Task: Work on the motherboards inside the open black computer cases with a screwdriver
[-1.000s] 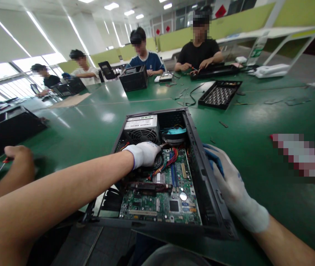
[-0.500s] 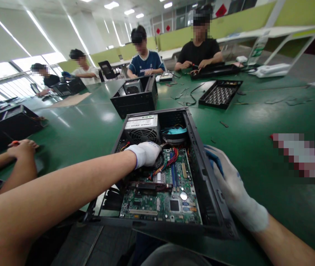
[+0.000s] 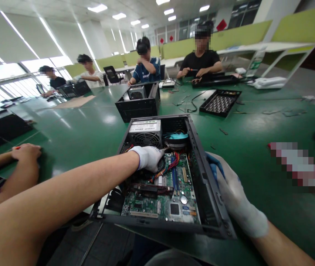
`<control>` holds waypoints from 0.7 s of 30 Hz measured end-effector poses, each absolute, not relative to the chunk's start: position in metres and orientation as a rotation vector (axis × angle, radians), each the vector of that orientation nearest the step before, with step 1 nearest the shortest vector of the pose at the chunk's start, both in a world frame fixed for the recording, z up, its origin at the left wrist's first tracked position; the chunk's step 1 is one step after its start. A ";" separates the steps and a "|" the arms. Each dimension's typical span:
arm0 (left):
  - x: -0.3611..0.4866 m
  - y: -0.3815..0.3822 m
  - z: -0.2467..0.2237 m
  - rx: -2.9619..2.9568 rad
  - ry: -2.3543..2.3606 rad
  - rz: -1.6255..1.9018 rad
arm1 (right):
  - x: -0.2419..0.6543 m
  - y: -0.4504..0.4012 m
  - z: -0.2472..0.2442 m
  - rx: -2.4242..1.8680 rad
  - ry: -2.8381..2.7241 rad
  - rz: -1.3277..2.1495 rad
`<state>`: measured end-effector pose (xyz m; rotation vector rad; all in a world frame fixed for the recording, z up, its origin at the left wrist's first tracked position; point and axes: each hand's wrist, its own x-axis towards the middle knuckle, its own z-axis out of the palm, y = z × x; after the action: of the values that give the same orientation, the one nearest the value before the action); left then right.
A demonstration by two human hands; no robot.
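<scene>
An open black computer case (image 3: 202,177) lies before me at the table's front edge. Inside are a green motherboard (image 3: 171,207), a silver power supply (image 3: 145,133) with a fan grille, and a bundle of coloured cables (image 3: 171,166). My gloved left hand (image 3: 150,158) reaches into the case just below the power supply. Its fingers are closed; a small metallic tip pokes out beyond them, but what they hold is mostly hidden. Against the outer right wall, my gloved right hand (image 3: 226,184) grips the case with curled, blue-coated fingers.
Another open case (image 3: 138,109) stands directly behind mine, and a black perforated panel (image 3: 220,102) lies to its right. Loose cables and scraps are scattered on the green table (image 3: 246,147). A neighbour's hands (image 3: 27,153) rest at left; several people sit opposite.
The view has tilted up slightly, so everything sits lower. Both my hands keep about the same places on the case. The person opposite in blue has raised an arm to the face.
</scene>
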<state>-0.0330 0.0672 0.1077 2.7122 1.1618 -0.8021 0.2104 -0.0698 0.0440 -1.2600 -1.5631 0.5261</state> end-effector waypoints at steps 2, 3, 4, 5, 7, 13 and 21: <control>-0.031 0.062 0.111 2.681 1.157 -0.842 | 0.214 -0.070 0.041 -1.260 -1.564 0.550; -0.030 0.059 0.113 2.667 1.150 -0.849 | 0.216 -0.069 0.039 -1.262 -1.565 0.565; -0.029 0.057 0.116 2.656 1.146 -0.845 | 0.219 -0.068 0.038 -1.264 -1.565 0.583; -0.029 0.055 0.119 2.652 1.145 -0.825 | 0.221 -0.068 0.038 -1.267 -1.567 0.605; -0.029 0.050 0.127 2.670 1.157 -0.725 | 0.226 -0.067 0.040 -1.260 -1.586 0.661; -0.044 0.025 0.166 2.778 1.165 -0.226 | 0.223 -0.077 0.052 -1.250 -1.633 0.831; -0.113 -0.079 0.221 2.699 1.113 0.181 | 0.166 -0.062 0.062 -1.278 -1.678 0.886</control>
<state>-0.1128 -0.0791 0.2211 2.6987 1.1132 0.1811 0.1658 -0.0622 0.0624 -1.2781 -1.6779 0.8864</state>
